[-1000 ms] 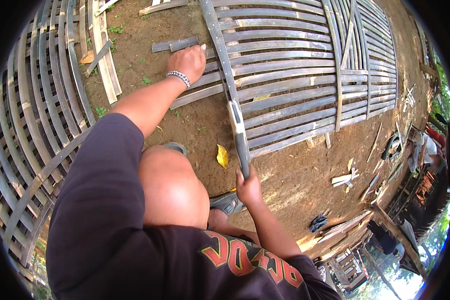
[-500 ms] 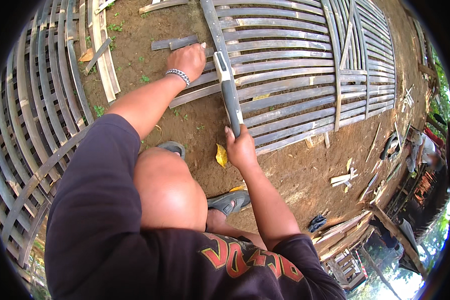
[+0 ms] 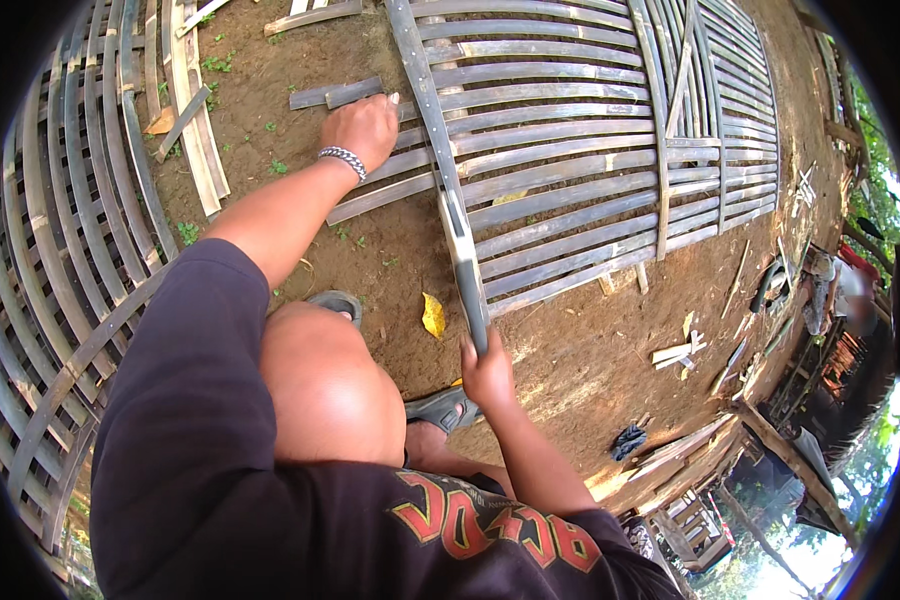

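Observation:
My right hand [image 3: 488, 378] is wrapped round the dark grip of what looks like a hand saw [image 3: 462, 250], long and narrow with a pale body. It lies along the dark nailed bamboo cross strip [image 3: 417, 85] at the near end of a bamboo slat panel [image 3: 560, 160]. Its blade cannot be made out. My left hand [image 3: 362, 132], with a chain bracelet [image 3: 344, 160] at the wrist, is closed on a bamboo slat end jutting left past the strip; its fingers are partly hidden. Two more slat ends [image 3: 382, 198] jut out below it.
Short bamboo offcuts [image 3: 337, 94] lie on the soil beyond my left hand. A second slatted panel [image 3: 70, 230] fills the left side. My bent knee [image 3: 320, 380] and sandal [image 3: 442, 408] are close below. Wood scraps [image 3: 678, 350] and a seated person [image 3: 850, 285] are at the right.
My right hand has drawn the saw back toward me along the cross strip. My left hand keeps its place on the slat end. The whole view has shifted slightly.

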The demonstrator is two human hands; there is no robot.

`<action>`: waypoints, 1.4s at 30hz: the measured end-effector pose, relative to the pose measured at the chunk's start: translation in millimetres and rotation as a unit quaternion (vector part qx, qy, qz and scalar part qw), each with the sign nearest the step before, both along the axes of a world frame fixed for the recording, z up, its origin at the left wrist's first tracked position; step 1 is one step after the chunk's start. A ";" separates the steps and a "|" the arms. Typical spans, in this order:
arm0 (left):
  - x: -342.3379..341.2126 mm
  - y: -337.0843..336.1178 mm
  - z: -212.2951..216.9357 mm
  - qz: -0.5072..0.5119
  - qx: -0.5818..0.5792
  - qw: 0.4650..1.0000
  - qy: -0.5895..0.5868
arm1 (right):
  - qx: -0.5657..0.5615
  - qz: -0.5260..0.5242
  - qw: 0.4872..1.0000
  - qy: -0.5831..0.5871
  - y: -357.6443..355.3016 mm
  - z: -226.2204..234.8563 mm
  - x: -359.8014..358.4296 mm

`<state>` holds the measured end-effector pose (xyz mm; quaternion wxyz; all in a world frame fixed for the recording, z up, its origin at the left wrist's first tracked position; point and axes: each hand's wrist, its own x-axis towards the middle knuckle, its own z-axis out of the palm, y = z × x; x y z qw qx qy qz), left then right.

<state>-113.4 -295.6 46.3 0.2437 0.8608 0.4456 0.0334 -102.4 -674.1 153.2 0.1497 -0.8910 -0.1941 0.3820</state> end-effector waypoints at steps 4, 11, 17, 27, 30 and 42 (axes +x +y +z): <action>-7.8 -5.1 -6.5 -0.006 0.002 1.000 0.004 | -0.040 0.007 0.999 0.036 -19.4 0.7 -0.9; -0.6 -0.8 -7.2 0.003 0.007 1.000 -0.014 | -0.035 0.022 0.999 0.015 15.5 0.1 12.0; 4.1 -5.3 -10.7 0.004 0.008 1.000 -0.014 | -0.007 -0.005 1.000 0.022 24.2 -11.8 11.3; -5.5 -1.5 -7.2 0.018 -0.008 0.999 0.044 | -0.027 -0.024 0.999 0.023 -23.6 11.7 -7.1; 12.4 24.5 -0.8 0.029 0.007 0.998 0.055 | 0.009 -0.034 0.999 0.025 -7.7 -15.7 -8.1; 13.9 49.8 -41.5 0.039 -0.067 0.997 -0.019 | 0.019 0.020 0.997 0.072 -3.5 -3.0 30.5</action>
